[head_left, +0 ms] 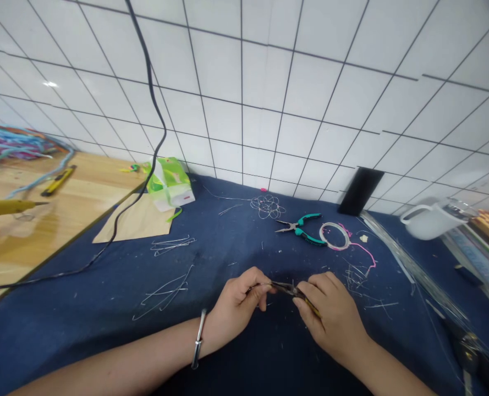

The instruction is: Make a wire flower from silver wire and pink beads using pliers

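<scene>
The left hand (242, 300) pinches a thin metal wire (261, 284) between thumb and fingers; the right hand (330, 319) is closed around yellow-handled metal pliers (284, 286), their tips at the left fingertips. Both hands are over the dark-blue-covered counter (227, 250), between bent silvery wires (173, 245) and a white ring-shaped spool (322, 235).

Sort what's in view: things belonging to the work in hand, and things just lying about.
Likely part of the work:
pliers, in the right hand
thin piece, probably wire, in the left hand
bent wires
wire flower shape

Apparently just lying about:
white mug
yellow utility knife
green packet
</scene>
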A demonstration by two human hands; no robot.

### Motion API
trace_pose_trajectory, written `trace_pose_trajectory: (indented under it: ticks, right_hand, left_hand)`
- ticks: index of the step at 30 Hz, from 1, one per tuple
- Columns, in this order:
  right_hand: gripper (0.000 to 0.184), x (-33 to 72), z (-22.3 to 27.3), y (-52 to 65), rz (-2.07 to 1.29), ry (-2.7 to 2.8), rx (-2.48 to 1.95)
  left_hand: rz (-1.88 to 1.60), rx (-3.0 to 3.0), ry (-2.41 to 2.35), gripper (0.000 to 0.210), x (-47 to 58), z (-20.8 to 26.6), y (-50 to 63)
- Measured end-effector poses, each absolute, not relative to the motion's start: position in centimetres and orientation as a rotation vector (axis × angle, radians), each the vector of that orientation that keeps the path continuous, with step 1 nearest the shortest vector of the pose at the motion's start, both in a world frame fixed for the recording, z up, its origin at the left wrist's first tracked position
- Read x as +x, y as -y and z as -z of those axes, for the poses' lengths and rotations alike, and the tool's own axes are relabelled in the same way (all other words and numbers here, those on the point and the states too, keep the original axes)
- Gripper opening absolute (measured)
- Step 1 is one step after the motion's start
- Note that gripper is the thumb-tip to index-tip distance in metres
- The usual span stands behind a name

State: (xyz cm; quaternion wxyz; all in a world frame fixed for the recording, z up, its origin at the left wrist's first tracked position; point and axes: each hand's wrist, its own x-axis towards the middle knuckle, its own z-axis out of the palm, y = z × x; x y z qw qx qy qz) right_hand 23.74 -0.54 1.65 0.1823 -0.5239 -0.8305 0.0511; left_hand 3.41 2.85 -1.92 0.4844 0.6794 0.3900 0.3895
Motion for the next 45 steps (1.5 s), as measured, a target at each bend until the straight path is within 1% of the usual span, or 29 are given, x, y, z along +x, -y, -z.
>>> trace_pose_trajectory:
  ticks: [9, 22, 30, 34, 39, 45]
  right_hand:
    - [0.018, 23.7, -1.6, 0.5, -0.104, 2.35, -1.472]
    - [0.017, 24.0, -1.8, 0.6, -0.149, 2.366, -1.454]
    - [0.017, 24.0, -1.4, 0.2, -0.001, 2.343, -1.473]
    - [0.017, 24.1, -1.4, 0.1, 0.069, 2.339, -1.471]
    - [0.016, 24.1, -1.5, 0.2, 0.075, 2.351, -1.479]
    - [0.017, 24.1, -1.6, 0.2, 0.064, 2.36, -1.472]
  left_hand:
    - [-0.952, 1.738, -0.959, 0.017, 3.2, 1.5, -2.7]
    - [-0.967, 1.753, -0.924, 0.018, 3.2, 1.4, -2.7]
    - [-0.918, 1.63, -0.967, 0.013, 3.3, 1.3, -2.9]
    - [-0.947, 1.549, -0.929, 0.012, 3.4, 1.9, -3.0]
    - [-1.009, 1.547, -0.908, 0.01, 3.5, 2.6, -2.9]
    - [-0.989, 1.607, -0.939, 0.011, 3.4, 2.3, -2.9]
